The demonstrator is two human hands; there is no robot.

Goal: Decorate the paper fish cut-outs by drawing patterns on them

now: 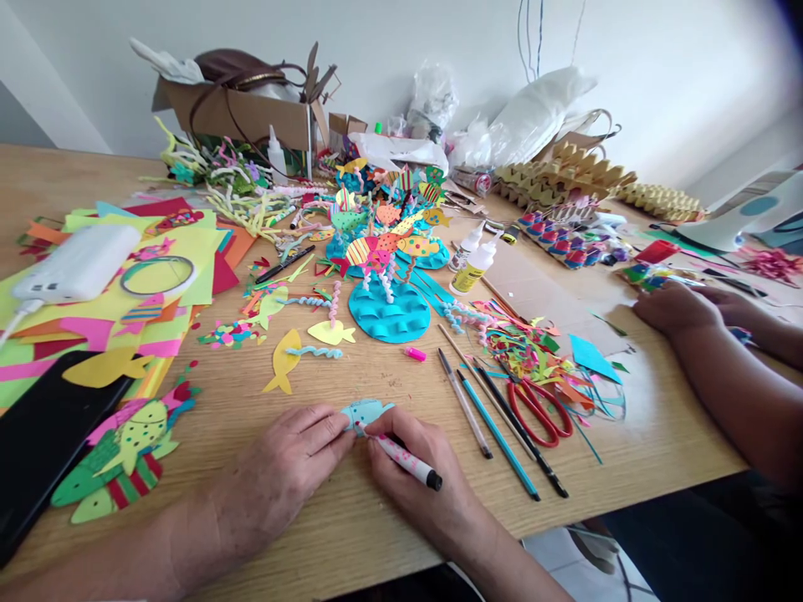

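Note:
A small light-blue paper fish (369, 413) with dark dots lies on the wooden table near its front edge. My left hand (294, 447) rests on the table, its fingers together, and its fingertips pin the left end of the fish. In my right hand (427, 468) is a white felt-tip marker (407, 461) with a pink pattern and a black end. Its tip meets the fish, partly hidden by my fingers. A pink marker cap (415, 354) lies beyond the fish. Yellow paper fish (286, 361) with a blue curled pipe cleaner sits to the left.
Beyond stands a blue round base (389, 313) with paper fish on curled stems. Paintbrushes (498, 435), red-handled scissors (543, 414) and paper scraps lie right. Glue bottles (473, 267) stand behind. At left are a black phone (47, 443) and coloured paper (166, 284). Another person's arm (708, 359) reaches in.

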